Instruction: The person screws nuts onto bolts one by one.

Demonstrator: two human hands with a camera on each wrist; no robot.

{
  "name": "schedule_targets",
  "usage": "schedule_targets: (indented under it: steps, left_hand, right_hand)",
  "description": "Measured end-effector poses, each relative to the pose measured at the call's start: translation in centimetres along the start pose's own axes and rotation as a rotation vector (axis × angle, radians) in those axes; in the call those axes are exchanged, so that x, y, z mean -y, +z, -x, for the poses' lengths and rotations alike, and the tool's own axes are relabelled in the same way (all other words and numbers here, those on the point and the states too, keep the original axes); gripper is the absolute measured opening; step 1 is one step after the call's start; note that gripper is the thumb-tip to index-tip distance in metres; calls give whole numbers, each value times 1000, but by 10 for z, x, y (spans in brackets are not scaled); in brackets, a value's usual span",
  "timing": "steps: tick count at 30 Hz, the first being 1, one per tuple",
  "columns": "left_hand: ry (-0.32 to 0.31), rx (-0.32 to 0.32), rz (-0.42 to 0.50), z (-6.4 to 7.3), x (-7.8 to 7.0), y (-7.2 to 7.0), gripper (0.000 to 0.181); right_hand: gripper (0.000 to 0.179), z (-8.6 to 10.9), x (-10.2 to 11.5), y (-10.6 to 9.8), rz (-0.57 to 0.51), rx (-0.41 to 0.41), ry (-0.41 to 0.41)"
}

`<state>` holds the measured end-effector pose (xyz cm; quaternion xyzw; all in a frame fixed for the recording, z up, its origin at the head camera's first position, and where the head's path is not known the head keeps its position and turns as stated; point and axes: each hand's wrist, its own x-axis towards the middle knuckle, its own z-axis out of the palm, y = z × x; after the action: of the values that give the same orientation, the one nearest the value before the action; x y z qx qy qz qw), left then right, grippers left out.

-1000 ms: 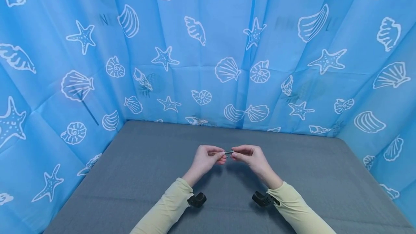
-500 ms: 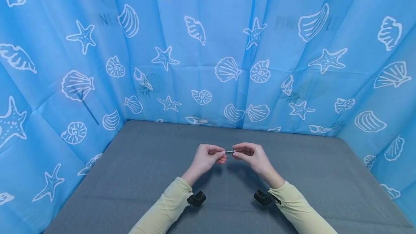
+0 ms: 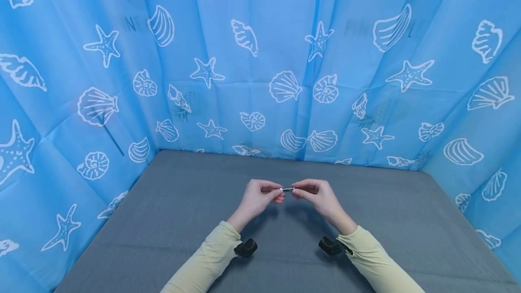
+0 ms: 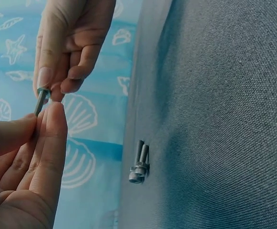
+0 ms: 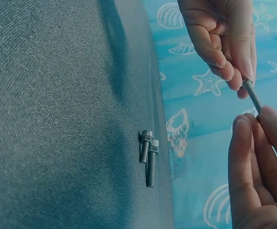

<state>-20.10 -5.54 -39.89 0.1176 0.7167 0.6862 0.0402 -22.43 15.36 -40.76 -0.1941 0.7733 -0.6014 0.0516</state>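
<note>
Above the grey table, my left hand (image 3: pixel 257 197) and right hand (image 3: pixel 316 196) face each other with a small metal bolt (image 3: pixel 287 189) between them. Thumb and fingers of the left hand pinch one end. The right fingertips pinch the other end, where a nut (image 4: pixel 44 91) shows at the tip in the left wrist view. Seen from the right wrist, the bolt's threaded shank (image 5: pixel 254 97) spans the gap between the hands, and the left fingertips partly cover its thicker end. Two more bolts (image 5: pixel 151 169) lie side by side on the table, fitted with nuts; the head view does not show them.
The table (image 3: pixel 195 180) is covered in grey cloth. A blue curtain (image 3: pixel 252 85) printed with white shells and starfish surrounds its back and sides. Black wrist devices (image 3: pixel 246 248) sit at both light-yellow cuffs (image 3: pixel 229 236).
The right hand has shifted slightly to the right and away from the body, and the left has risen a little. Both still pinch the bolt.
</note>
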Motion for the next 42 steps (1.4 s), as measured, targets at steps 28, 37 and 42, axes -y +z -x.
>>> schedule_targets:
  steps: [28, 37, 42]
  left_hand:
    - [12, 0, 20, 1, 4, 1, 12]
    - [5, -2, 18, 1, 6, 3, 11]
    - [3, -8, 22, 1, 4, 3, 11]
  right_hand:
    - [26, -6, -24, -1, -35, -3, 21]
    - [24, -6, -25, -2, -49, 4, 5]
    - [26, -7, -24, -2, -60, 7, -3]
